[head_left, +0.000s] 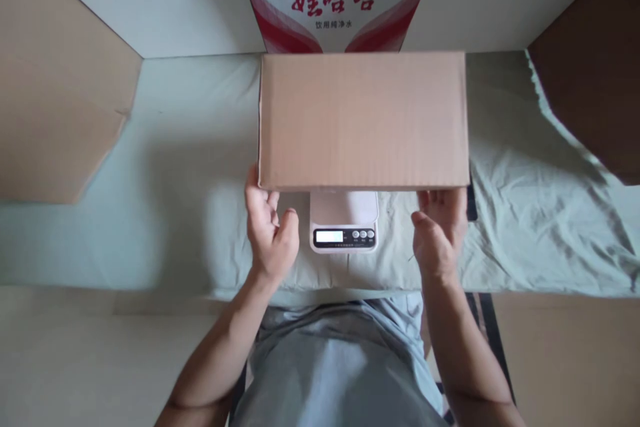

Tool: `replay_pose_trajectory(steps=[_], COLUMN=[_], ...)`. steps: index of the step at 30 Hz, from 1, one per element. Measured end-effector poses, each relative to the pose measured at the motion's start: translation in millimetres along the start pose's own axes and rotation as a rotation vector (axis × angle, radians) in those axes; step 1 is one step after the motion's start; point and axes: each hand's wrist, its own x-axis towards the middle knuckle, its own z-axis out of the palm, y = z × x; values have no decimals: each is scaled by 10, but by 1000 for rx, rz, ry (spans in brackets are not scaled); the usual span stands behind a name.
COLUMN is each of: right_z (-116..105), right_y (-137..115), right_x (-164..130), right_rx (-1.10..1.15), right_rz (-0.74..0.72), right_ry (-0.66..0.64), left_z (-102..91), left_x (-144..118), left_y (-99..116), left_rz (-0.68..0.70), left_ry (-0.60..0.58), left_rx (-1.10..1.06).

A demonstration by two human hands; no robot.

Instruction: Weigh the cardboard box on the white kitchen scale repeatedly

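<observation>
A plain brown cardboard box (pixel 364 120) is held level between my two hands. My left hand (pixel 271 230) supports its near left corner, with the thumb apart and the fingers partly hidden under the edge. At the near right corner, my right hand (pixel 440 233) has its fingers curled beneath the box. Below the box is a white digital scale (pixel 344 213). The front panel with its lit display and several buttons shows, but the digits are not readable. The box covers the rear of the scale, and I cannot tell whether the two touch.
A white and red carton (pixel 340 7) with Chinese lettering stands behind the box against the wall. Large cardboard pieces flank the table at left (pixel 60 80) and right (pixel 595 67). A wrinkled pale green cloth (pixel 200 147) covers the table. Part of a dark object (pixel 472 201) shows beside my right hand.
</observation>
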Motion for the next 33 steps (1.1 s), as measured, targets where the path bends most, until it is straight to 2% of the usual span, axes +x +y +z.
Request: replay_pose_trajectory(steps=[6, 10, 13, 17, 25, 29, 33], right_z=[32, 52, 72, 92, 55, -40, -123], right_y=[143, 353, 478, 599, 908, 1054, 1154], right_x=[462, 611, 667, 708, 670, 586, 526], right_rx=[-24, -84, -133, -146, -138, -188, -278], right_rz=[-63, -54, 5, 64, 113, 106, 128], right_ry=[-37, -59, -98, -137, -152, -59, 19], left_z=[117, 194, 241, 290, 352, 298, 233], left_x=[453, 608, 700, 814, 792, 710, 648], left_y=[-87, -311, -503, -704, -971, -1113, -1237], left_rz=[99, 41, -26, -44, -37, 14, 5], left_ry=[-58, -50, -48, -56, -40, -30, 7], left_rx=[39, 76, 110, 155, 190, 256, 346])
